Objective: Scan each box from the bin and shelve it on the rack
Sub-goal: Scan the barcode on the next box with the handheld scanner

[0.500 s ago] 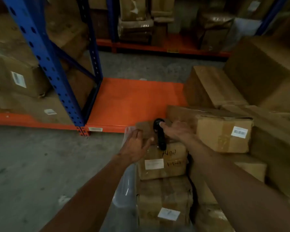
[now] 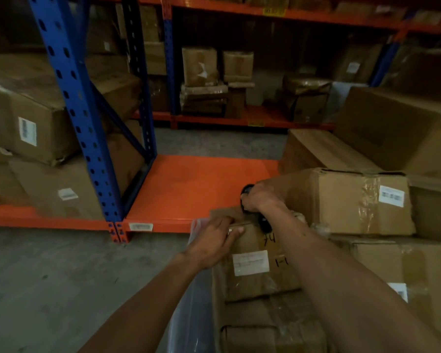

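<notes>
A small taped cardboard box [image 2: 255, 273] with a white label and black handwriting stands in a clear plastic bin [image 2: 191, 312] at lower centre. My left hand [image 2: 214, 240] rests flat on the box's top left corner, fingers curled over its edge. My right hand [image 2: 261, 197] grips a black handheld scanner [image 2: 264, 222] above the box's top, its head hidden under my fingers. The orange rack shelf [image 2: 189, 189] lies just beyond the box, with a bare stretch. More boxes sit in the bin below the labelled one.
A blue rack upright [image 2: 79, 118] stands at left, with large boxes [image 2: 28, 128] stacked behind it. A labelled box [image 2: 354, 200] and bigger cartons fill the shelf at right. Another orange rack with boxes runs along the back. Grey concrete floor spreads at lower left.
The view has tilted up, showing more of the back rack. My left hand has settled onto the box's top corner, and my right hand has closed over the scanner's head.
</notes>
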The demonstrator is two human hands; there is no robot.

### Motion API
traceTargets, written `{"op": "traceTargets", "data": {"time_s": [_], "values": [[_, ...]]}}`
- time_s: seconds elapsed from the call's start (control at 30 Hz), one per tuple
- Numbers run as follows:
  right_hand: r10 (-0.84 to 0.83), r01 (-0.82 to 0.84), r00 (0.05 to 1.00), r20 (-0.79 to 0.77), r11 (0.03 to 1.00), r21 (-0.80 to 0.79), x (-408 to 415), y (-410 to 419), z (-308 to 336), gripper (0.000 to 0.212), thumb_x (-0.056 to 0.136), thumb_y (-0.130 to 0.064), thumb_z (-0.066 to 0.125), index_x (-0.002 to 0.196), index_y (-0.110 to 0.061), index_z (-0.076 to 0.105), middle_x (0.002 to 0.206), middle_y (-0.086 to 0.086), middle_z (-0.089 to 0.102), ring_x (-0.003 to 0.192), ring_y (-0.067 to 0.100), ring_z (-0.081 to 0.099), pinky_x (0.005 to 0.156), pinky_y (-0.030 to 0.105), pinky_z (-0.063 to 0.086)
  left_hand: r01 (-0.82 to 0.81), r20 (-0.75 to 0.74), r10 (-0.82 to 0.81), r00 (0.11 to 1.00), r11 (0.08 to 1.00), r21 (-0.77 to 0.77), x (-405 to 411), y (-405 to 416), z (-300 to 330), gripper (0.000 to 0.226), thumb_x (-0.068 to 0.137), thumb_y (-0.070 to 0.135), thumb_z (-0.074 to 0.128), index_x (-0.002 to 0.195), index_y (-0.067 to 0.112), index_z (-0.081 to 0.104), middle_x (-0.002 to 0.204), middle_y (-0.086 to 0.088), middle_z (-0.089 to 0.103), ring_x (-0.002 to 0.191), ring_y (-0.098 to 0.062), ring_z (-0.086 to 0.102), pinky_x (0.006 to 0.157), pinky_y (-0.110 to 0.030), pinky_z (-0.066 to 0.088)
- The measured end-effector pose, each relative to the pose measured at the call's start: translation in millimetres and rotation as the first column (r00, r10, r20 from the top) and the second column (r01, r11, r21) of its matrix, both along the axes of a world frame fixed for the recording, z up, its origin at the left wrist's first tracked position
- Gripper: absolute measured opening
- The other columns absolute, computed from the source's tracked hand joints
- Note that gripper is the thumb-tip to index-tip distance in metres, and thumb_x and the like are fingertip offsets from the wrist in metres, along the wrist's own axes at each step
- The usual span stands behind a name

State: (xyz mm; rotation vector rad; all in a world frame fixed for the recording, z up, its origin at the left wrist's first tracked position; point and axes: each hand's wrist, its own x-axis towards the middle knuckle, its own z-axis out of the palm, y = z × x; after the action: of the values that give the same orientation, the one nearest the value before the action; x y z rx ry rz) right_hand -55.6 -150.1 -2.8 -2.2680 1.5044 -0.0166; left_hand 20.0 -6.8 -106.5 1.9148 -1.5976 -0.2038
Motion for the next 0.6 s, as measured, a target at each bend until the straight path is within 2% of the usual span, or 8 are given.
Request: {"op": "traceTargets", "data": {"time_s": [0.1, 0.17, 0.27, 0.4, 0.47, 0.53, 0.6], "values": [[0.025, -0.025, 0.993, 0.115, 1.0, 0.002, -11.3, 11.8, 4.8, 0.065, 0.106, -0.042, 0.054, 0.16, -0.013, 0.032, 0.155, 0.018, 0.044, 0.14, 0.038, 0.046, 0.11, 0.043, 0.044, -0.031, 0.026, 0.03, 0.999, 0.999, 0.009, 1.6, -2.0, -3.9, 0.07, 0.095, 0.068, 0.021, 0.132, 0.019, 0.054, 0.131, -0.002, 0.06, 0.119, -0.014, 0.049, 0.083, -0.012, 0.015], [0.055, -0.051, 0.975, 0.217, 0.998, -0.024, -22.4, 21.2, 7.2, 0.067, 0.107, -0.043, 0.052, 0.163, -0.018, 0.026, 0.156, 0.02, 0.043, 0.144, 0.04, 0.039, 0.114, 0.045, 0.04, -0.047, 0.021, 0.046, 0.999, 0.998, 0.034, 2.7, -3.0, -4.1, 0.065, 0.097, 0.067, 0.022, 0.132, 0.021, 0.053, 0.132, 0.0, 0.059, 0.121, -0.013, 0.048, 0.079, -0.013, 0.014], [0.088, -0.07, 0.934, 0.345, 0.995, -0.064, -42.6, 33.4, 12.4, 0.063, 0.107, -0.045, 0.052, 0.161, -0.022, 0.03, 0.15, 0.021, 0.049, 0.141, 0.041, 0.041, 0.111, 0.045, 0.041, -0.059, 0.017, 0.058, 0.998, 0.997, 0.047, 2.0, -4.0, -2.5, 0.054, 0.101, 0.059, 0.031, 0.132, 0.02, 0.053, 0.133, -0.001, 0.059, 0.122, -0.014, 0.049, 0.078, -0.014, 0.014], [0.086, -0.062, 0.87, 0.486, 0.996, -0.065, -71.9, 45.4, 20.1, 0.06, 0.104, -0.051, 0.054, 0.156, -0.026, 0.038, 0.147, 0.011, 0.055, 0.142, 0.036, 0.043, 0.109, 0.043, 0.041, -0.062, -0.023, 0.063, 0.998, 0.997, 0.043, -0.2, -0.4, 1.6, 0.053, 0.101, 0.056, 0.037, 0.135, 0.019, 0.054, 0.138, 0.0, 0.057, 0.127, -0.015, 0.049, 0.087, -0.022, 0.022], [0.044, -0.048, 0.816, 0.577, 0.999, -0.008, -86.8, 51.5, 21.1, 0.058, 0.099, -0.057, 0.059, 0.149, -0.03, 0.046, 0.141, 0.003, 0.062, 0.134, 0.03, 0.053, 0.108, 0.041, 0.046, -0.047, -0.035, 0.048, 0.998, 0.999, 0.009, -1.6, 1.7, 3.5, 0.051, 0.101, 0.053, 0.042, 0.134, 0.017, 0.057, 0.138, -0.001, 0.058, 0.128, -0.016, 0.049, 0.09, -0.022, 0.027], [-0.043, -0.047, 0.738, 0.674, 0.992, 0.115, -101.2, 58.4, 19.8, 0.061, 0.093, -0.065, 0.064, 0.143, -0.031, 0.052, 0.129, 0.0, 0.07, 0.121, 0.023, 0.065, 0.105, 0.045, 0.051, -0.033, -0.061, 0.03, 0.998, 0.998, -0.045, -4.2, 4.7, 6.4, 0.048, 0.101, 0.048, 0.048, 0.133, 0.014, 0.06, 0.136, -0.004, 0.06, 0.128, -0.018, 0.051, 0.102, -0.025, 0.034], [-0.137, -0.066, 0.684, 0.716, 0.967, 0.248, -115.1, 66.6, 17.2, 0.064, 0.09, -0.07, 0.064, 0.139, -0.031, 0.054, 0.105, 0.001, 0.08, 0.102, 0.018, 0.074, 0.095, 0.043, 0.057, -0.019, -0.097, 0.011, 0.995, 0.996, -0.084, -6.0, 7.4, 8.0, 0.045, 0.1, 0.043, 0.053, 0.132, 0.013, 0.062, 0.135, -0.006, 0.061, 0.128, -0.02, 0.052, 0.109, -0.031, 0.036]]}}
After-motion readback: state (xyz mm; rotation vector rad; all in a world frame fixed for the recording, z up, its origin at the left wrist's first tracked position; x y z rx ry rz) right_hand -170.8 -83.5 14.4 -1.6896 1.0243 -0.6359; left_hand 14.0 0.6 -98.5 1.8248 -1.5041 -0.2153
